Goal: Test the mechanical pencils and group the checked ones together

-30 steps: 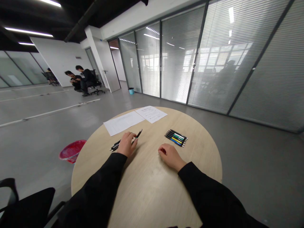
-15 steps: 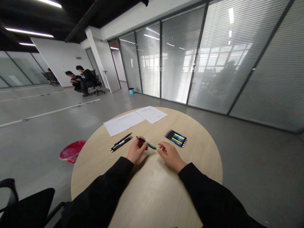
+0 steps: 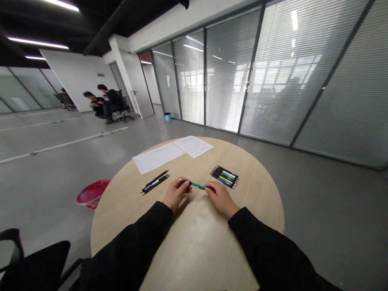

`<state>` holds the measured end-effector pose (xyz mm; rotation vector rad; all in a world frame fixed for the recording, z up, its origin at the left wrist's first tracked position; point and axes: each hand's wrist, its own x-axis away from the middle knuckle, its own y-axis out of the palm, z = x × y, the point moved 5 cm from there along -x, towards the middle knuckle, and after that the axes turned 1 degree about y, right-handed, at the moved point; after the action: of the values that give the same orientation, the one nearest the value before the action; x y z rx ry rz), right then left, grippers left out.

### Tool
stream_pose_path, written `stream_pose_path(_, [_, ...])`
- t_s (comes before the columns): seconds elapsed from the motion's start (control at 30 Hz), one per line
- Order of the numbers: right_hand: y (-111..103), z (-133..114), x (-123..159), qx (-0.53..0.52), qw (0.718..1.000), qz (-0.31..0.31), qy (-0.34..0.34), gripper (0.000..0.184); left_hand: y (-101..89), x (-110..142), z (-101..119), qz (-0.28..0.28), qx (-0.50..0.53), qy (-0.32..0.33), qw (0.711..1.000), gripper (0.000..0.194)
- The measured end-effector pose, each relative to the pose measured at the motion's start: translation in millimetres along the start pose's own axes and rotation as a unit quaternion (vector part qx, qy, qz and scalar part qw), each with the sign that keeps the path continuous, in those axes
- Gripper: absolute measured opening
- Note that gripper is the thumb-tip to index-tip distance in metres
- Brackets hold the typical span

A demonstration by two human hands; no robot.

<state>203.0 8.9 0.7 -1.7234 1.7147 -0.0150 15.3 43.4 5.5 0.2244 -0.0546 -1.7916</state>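
A green and black pen [image 3: 197, 185] is held level above the table between my two hands. My left hand [image 3: 177, 191] pinches its left end between thumb and fingers. The fingertips of my right hand [image 3: 220, 197] are closed on its right end. To the left of my left hand lie a few black pens [image 3: 155, 184], one of them with a white section. Beyond my right hand, several pens [image 3: 224, 176] with black, white, green, yellow and blue barrels rest side by side in a row.
Two printed paper sheets, a left one [image 3: 158, 157] and a right one [image 3: 194, 146], lie at the far side of the round wooden table [image 3: 197, 246]. A red basin [image 3: 91, 195] stands left of it. A black chair [image 3: 39, 264] is at lower left. Two people [image 3: 104, 103] sit in the background.
My right hand has moved in and closed its fingers on the pen's right end. My left fingers have shifted on the pen, which now lies closer to level.
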Motion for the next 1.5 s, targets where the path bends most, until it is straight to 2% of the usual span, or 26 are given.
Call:
stream_pose_path(0.13, [-9.9,10.1,-3.2,-0.008,1.000,0.024,0.010,0.018,-11.6,-7.0,-5.9,0.007,-0.009,-0.002,1.000,0.034])
stream_pose_path(0.27, [-15.3,20.5,-4.8,0.000,0.999,0.047,0.027,0.019,-17.1,-11.6,-11.9,-0.012,-0.038,-0.006,0.999,0.035])
stream_pose_path(0.5, [-20.5,29.6,-5.1,-0.035,0.996,0.057,0.061,0.023,-14.8,-10.1,-9.5,-0.022,-0.055,-0.016,0.998,0.036])
stream_pose_path(0.8, [-21.1,55.3,-7.0,-0.124,0.982,0.054,0.133,0.024,-15.2,-10.4,-9.9,-0.021,-0.066,-0.015,0.998,0.038])
stream_pose_path(1.23, [-22.4,56.2,-7.2,-0.152,0.978,0.060,0.131,0.024,-18.5,-11.7,-9.0,-0.009,-0.070,-0.009,0.997,0.035])
stream_pose_path(1.5, [-24.0,55.5,-7.0,-0.142,0.979,0.062,0.134,0.027,-22.5,-12.9,-14.0,0.001,-0.045,-0.033,0.998,0.036])
